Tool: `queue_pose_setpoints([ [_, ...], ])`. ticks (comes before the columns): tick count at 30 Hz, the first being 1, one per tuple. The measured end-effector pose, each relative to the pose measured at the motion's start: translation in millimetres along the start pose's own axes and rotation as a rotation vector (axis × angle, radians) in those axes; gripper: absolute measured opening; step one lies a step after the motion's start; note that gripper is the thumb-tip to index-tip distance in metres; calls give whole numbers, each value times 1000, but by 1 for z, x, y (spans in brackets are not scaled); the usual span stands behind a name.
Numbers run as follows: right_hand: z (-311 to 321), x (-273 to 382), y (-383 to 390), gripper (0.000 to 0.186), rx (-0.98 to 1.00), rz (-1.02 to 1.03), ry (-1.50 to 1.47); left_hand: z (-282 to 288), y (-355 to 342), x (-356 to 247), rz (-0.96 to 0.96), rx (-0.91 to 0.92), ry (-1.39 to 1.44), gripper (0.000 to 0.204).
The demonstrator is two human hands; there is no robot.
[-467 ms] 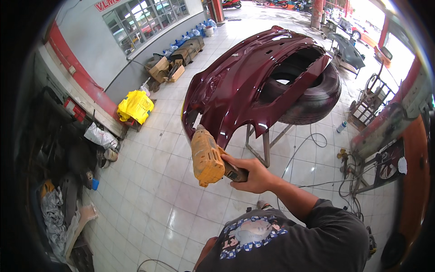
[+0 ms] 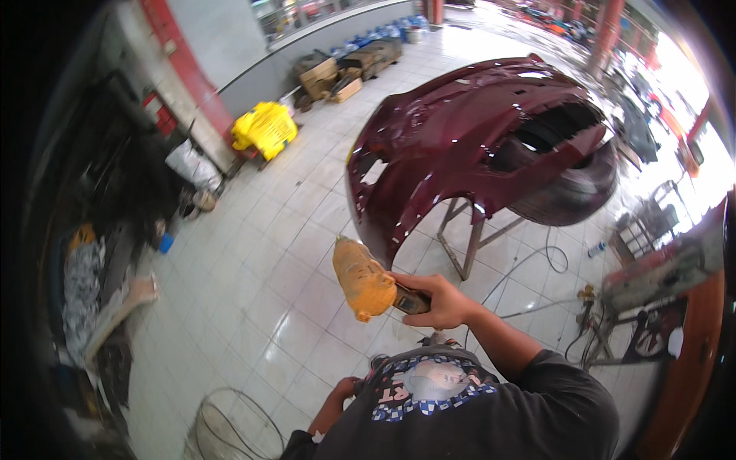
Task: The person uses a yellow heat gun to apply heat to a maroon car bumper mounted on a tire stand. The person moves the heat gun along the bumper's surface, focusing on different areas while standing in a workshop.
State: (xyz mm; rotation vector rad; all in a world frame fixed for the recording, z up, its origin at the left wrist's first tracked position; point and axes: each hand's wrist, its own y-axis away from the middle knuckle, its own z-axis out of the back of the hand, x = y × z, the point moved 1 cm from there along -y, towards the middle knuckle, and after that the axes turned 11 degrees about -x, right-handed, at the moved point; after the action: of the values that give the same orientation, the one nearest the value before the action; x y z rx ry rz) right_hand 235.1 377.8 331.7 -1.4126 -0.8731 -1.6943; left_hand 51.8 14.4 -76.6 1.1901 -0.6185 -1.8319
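Observation:
My right hand (image 2: 441, 300) is closed round the dark handle of a dusty orange-yellow power tool (image 2: 363, 280), held out below a glossy maroon car bumper (image 2: 445, 123). Whether the tool's nose touches the bumper's lower end is unclear; they overlap or nearly meet in the picture. The bumper rests tilted over a black tyre (image 2: 567, 199) and a metal stand (image 2: 471, 253). My left hand (image 2: 349, 387) is low beside my dark printed T-shirt, partly hidden by it; I cannot make out its fingers.
Along the left wall are a yellow sack (image 2: 264, 130), cardboard boxes (image 2: 318, 77) and piled parts (image 2: 84, 291). To the right stand a trolley (image 2: 636, 230) and another grey panel (image 2: 636, 126). Hoses and cables (image 2: 548, 257) cross the tiled floor; vehicles show beyond the entrance.
The view has shifted, so the bumper and surroundings sit further right. The tool has dropped away from the bumper's opening toward its lower end. My left hand has come into sight.

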Motion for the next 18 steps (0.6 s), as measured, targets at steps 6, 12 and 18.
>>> queue_pose_setpoints([
  [6, -20, -58, 2, 71, 295, 146, -381, -9, 4, 20, 6, -37, -59, 56],
  [12, -37, -40, 5, 79, 343, -98, -1010, -14, 29, 21, -32, -130, -186, 58],
  [18, -16, -51, -4, 68, 353, 14, -422, -18, 23, 22, 25, -92, -133, 59],
])
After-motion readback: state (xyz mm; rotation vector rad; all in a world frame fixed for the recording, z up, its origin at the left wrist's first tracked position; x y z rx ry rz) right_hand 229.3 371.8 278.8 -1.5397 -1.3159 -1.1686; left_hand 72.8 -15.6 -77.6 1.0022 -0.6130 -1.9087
